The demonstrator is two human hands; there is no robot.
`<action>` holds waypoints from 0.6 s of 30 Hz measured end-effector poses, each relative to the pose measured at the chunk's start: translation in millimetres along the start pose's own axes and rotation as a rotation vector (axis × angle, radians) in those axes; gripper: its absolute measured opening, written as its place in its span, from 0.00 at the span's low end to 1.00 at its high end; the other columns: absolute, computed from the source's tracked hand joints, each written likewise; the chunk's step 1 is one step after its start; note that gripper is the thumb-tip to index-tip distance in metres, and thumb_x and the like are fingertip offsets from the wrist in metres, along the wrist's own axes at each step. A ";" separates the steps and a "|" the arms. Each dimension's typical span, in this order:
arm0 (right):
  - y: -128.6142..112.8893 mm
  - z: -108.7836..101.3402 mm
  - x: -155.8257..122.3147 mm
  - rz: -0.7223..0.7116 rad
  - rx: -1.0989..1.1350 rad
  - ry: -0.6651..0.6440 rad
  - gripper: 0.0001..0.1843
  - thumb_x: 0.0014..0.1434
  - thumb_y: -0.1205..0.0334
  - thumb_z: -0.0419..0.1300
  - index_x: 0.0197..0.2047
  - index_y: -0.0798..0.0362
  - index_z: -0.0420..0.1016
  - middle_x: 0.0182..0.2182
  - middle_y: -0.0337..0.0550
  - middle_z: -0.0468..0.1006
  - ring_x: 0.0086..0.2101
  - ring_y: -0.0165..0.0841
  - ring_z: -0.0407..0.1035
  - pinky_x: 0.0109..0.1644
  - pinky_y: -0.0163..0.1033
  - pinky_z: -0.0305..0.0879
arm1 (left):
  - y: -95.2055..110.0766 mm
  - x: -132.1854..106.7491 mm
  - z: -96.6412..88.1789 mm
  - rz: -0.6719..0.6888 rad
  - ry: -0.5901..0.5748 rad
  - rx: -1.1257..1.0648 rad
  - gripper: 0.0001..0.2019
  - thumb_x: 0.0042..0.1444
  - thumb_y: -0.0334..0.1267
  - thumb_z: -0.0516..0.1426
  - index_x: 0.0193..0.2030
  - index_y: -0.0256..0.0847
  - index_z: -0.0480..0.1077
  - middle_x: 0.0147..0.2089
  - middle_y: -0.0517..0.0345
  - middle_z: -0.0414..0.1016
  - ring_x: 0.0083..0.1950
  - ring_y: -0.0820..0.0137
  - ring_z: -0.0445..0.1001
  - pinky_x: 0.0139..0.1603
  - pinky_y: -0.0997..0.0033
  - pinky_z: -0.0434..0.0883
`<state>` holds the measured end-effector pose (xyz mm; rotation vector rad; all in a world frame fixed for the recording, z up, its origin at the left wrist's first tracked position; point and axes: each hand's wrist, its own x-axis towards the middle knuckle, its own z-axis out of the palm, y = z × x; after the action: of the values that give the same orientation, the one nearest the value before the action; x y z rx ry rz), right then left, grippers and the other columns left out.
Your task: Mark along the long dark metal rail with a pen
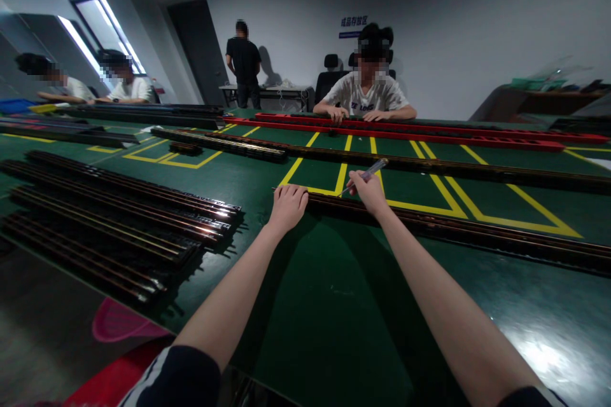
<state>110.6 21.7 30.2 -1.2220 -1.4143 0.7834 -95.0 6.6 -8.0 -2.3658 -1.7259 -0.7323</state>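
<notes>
A long dark rail [458, 229] with copper-coloured strips lies across the green table in front of me. My left hand [289, 203] is closed over its left end, fingers bent together across the top. Close by, my right hand [366, 191] pinches a slim screwdriver [375, 169] with a clear handle. Its thin shaft points down and left to the rail between my hands; whether the tip touches cannot be made out. Farther back, a second dark rail [405, 159] runs roughly parallel.
Several dark rails [119, 203] lie side by side at left. Yellow tape [424, 208] marks the green table [334, 305]. Across from me, a person [370, 86] has both hands at red rails [429, 130]. A pink basket [119, 321] stands below the left edge. Other people are farther back.
</notes>
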 end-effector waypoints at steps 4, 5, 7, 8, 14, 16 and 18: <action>-2.7 0.2 -1.0 0.009 -0.012 0.005 0.18 0.57 0.58 0.54 0.18 0.53 0.67 0.14 0.36 0.66 0.19 0.27 0.62 0.30 0.36 0.62 | 0.1 -0.3 -0.7 -0.003 0.001 -0.009 0.20 0.65 0.41 0.39 0.50 0.43 0.69 0.51 0.52 0.73 0.55 0.63 0.66 0.61 0.57 0.56; -3.6 0.2 -1.4 0.013 -0.013 0.005 0.18 0.58 0.59 0.53 0.18 0.53 0.67 0.14 0.36 0.66 0.19 0.27 0.62 0.30 0.36 0.62 | -0.1 -0.3 -0.8 -0.002 0.001 -0.013 0.20 0.65 0.41 0.39 0.50 0.43 0.69 0.52 0.53 0.73 0.55 0.63 0.66 0.61 0.57 0.56; -5.4 -0.1 -2.2 0.022 -0.015 0.003 0.18 0.58 0.59 0.53 0.18 0.53 0.67 0.15 0.36 0.67 0.19 0.27 0.62 0.30 0.35 0.62 | -0.3 -0.4 -0.6 0.005 0.002 -0.022 0.19 0.65 0.41 0.39 0.50 0.43 0.69 0.52 0.53 0.73 0.56 0.63 0.66 0.61 0.57 0.55; -6.1 -0.2 -2.6 0.028 -0.016 0.003 0.17 0.58 0.60 0.53 0.18 0.53 0.67 0.15 0.36 0.67 0.19 0.27 0.62 0.30 0.35 0.62 | -0.3 -0.4 -0.4 0.008 0.003 -0.024 0.19 0.65 0.41 0.39 0.50 0.42 0.68 0.52 0.53 0.73 0.56 0.63 0.66 0.62 0.57 0.55; -5.6 -0.4 -2.9 0.039 -0.017 0.021 0.18 0.58 0.60 0.54 0.18 0.53 0.66 0.14 0.36 0.66 0.19 0.27 0.63 0.29 0.34 0.63 | 2.2 -1.6 -1.0 0.031 0.060 -0.008 0.17 0.65 0.38 0.42 0.51 0.42 0.68 0.52 0.52 0.74 0.57 0.63 0.66 0.62 0.57 0.55; -4.2 -0.3 -3.3 0.028 -0.009 0.032 0.18 0.57 0.59 0.54 0.18 0.53 0.66 0.14 0.36 0.66 0.19 0.27 0.63 0.29 0.34 0.63 | 3.4 -2.1 -2.3 0.057 0.080 -0.001 0.16 0.64 0.37 0.43 0.51 0.42 0.68 0.52 0.52 0.74 0.57 0.63 0.66 0.63 0.56 0.54; -3.1 -0.6 -4.1 0.018 -0.002 0.034 0.18 0.57 0.59 0.54 0.18 0.53 0.67 0.14 0.36 0.67 0.19 0.27 0.64 0.29 0.34 0.63 | 5.1 -2.5 -3.8 0.097 0.082 0.004 0.16 0.64 0.37 0.43 0.50 0.40 0.68 0.52 0.52 0.74 0.57 0.63 0.66 0.63 0.56 0.54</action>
<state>110.0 16.9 32.1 -1.2457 -1.3778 0.7708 -92.1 1.3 -4.8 -2.3627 -1.5669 -0.7975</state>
